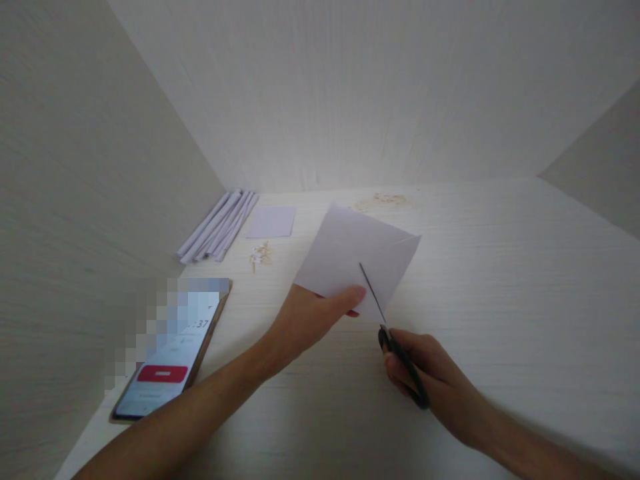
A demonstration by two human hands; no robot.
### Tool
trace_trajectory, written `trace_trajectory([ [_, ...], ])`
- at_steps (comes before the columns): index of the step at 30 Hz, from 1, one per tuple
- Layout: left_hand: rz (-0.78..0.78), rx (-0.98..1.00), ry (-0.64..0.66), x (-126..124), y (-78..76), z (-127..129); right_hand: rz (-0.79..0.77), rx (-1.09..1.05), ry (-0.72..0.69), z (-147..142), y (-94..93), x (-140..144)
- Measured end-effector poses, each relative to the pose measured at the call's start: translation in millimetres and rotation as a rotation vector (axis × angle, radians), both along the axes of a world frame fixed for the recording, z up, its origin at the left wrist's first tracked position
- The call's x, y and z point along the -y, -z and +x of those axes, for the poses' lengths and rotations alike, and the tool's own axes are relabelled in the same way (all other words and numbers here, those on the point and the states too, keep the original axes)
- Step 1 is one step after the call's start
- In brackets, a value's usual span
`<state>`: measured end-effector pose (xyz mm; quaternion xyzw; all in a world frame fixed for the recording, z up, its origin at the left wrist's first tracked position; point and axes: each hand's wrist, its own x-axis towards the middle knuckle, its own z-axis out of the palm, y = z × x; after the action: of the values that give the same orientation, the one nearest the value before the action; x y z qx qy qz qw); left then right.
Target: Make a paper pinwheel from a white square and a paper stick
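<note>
A white sheet of paper (355, 250) is pinched in my left hand (320, 313), its thumb on top near the lower edge and its other fingers mostly hidden beneath. My right hand (425, 373) grips a pair of scissors (407, 370) by the dark handles. One thin blade lies across the face of the paper, pointing up and to the left, just right of my left thumb. Where the other blade is, I cannot see; the paper may cover it.
On the left lies a lit phone (170, 360). Behind it sit several rolled paper tubes (220, 227), a flat paper square (271, 221) and a small heap of pale bits (261, 255). More bits (387, 200) lie by the back panel (350, 100). Side panels flank the white tabletop (500, 300).
</note>
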<state>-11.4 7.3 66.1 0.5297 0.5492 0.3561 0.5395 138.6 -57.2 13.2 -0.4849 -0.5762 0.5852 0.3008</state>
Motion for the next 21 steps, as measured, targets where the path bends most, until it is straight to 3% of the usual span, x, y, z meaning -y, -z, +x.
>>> trace_trajectory([
  [8,0.199,0.245,-0.086,-21.9,-2.4,-19.1,-0.016,-0.049,-0.010,2.4,7.4,0.3],
  [14,0.134,0.243,-0.008,-28.9,2.2,-22.8,-0.021,-0.183,0.015,3.9,8.8,-3.2],
  [21,-0.036,0.271,0.216,-19.3,7.5,-14.9,0.016,-0.286,0.041,9.8,16.4,-6.4],
])
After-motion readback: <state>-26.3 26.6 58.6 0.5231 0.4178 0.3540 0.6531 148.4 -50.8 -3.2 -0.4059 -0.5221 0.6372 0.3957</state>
